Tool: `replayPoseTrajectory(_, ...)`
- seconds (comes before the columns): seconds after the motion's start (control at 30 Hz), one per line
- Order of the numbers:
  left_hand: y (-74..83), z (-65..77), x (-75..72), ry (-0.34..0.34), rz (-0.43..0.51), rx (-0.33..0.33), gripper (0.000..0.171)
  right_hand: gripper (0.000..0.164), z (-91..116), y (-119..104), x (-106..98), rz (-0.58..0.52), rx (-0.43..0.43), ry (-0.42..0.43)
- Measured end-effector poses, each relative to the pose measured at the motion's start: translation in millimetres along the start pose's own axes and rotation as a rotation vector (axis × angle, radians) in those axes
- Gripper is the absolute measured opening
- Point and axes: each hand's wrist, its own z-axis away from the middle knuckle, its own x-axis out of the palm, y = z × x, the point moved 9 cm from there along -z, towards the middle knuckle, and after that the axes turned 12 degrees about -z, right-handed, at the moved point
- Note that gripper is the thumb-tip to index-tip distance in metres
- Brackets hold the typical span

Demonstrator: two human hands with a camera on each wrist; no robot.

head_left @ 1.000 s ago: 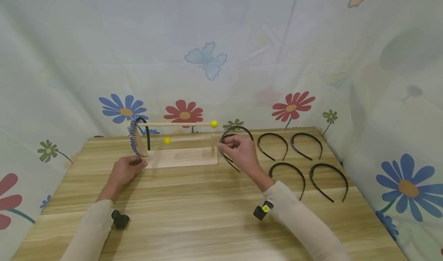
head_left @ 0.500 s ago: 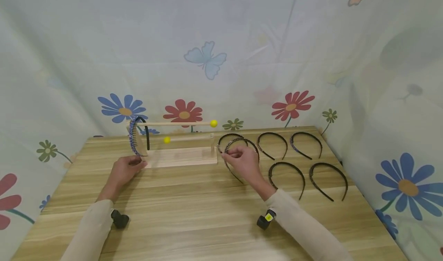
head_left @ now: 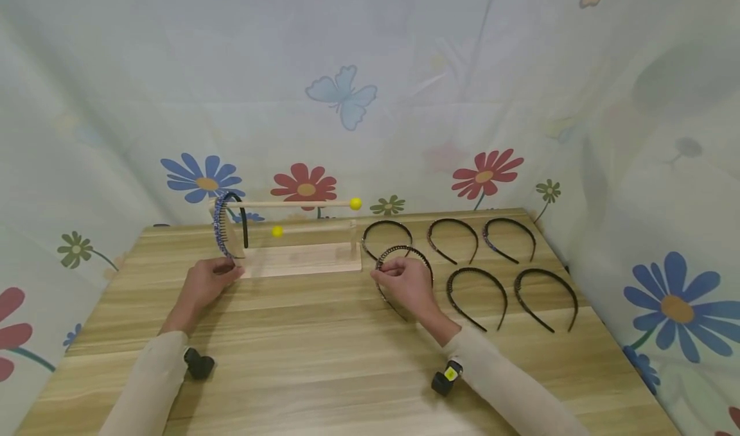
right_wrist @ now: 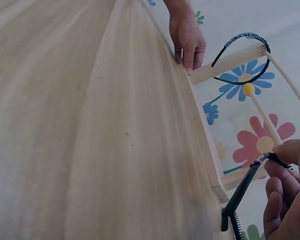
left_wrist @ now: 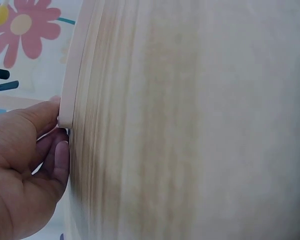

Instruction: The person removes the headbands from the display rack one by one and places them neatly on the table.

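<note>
My right hand [head_left: 412, 289] pinches a black toothed headband [right_wrist: 241, 192] between thumb and fingers, just right of a wooden rack [head_left: 300, 260]. Sparkly decoration shows on the headband near the fingertips in the right wrist view. At the rack's left end, my left hand [head_left: 203, 287] holds the corner of the base, thumb and fingers at its edge. A blue glittery headband [head_left: 220, 227] hangs on the rack's upper rod [head_left: 295, 203], which ends in a yellow ball. The lower rod [head_left: 312, 228] also carries a yellow ball and points left.
Several dark headbands lie on the wood-grain table [head_left: 324, 359] to the right, among them one headband [head_left: 388, 223] behind my right hand and another headband [head_left: 546, 272] near the table's right edge. A flowered cloth [head_left: 254, 115] hangs behind and around the table.
My right hand has drawn the pinched headband a little toward me and to the right, away from the headband lying behind it. The left hand stays on the rack's base.
</note>
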Motion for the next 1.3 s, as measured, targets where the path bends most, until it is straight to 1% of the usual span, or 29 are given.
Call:
replayPoseTrajectory(0.2,-0.9,0.0,1.4,-0.012,0.0,-0.006,0.043,0.015,7,9,0,0.014,0.016,-0.002)
replayPoseTrajectory(0.3,-1.8,-0.4,2.2,-0.016,0.001,-0.007,0.043,0.015,9,10,0,0.024,0.012,-0.002)
replayPoseTrajectory(0.5,-4.0,-2.0,3.8,-0.03,0.006,-0.02,0.046,0.015,12,16,1,0.034,0.044,-0.003)
replayPoseTrajectory(0.67,-3.8,-2.5,3.9,-0.027,0.012,-0.011,0.046,0.016,13,22,3,0.047,0.067,-0.013)
replayPoseTrajectory(0.9,-6.2,-2.0,6.0,-0.045,0.024,-0.034,0.048,0.015,13,29,11,-0.042,0.092,-0.063)
replayPoseTrajectory(1.03,-6.4,-2.3,7.0,-0.053,0.031,-0.04,0.049,0.014,14,33,13,-0.06,0.102,-0.076)
replayPoseTrajectory(1.3,-5.7,-2.0,7.1,-0.062,0.03,-0.05,0.049,0.016,14,43,18,-0.119,0.174,-0.109)
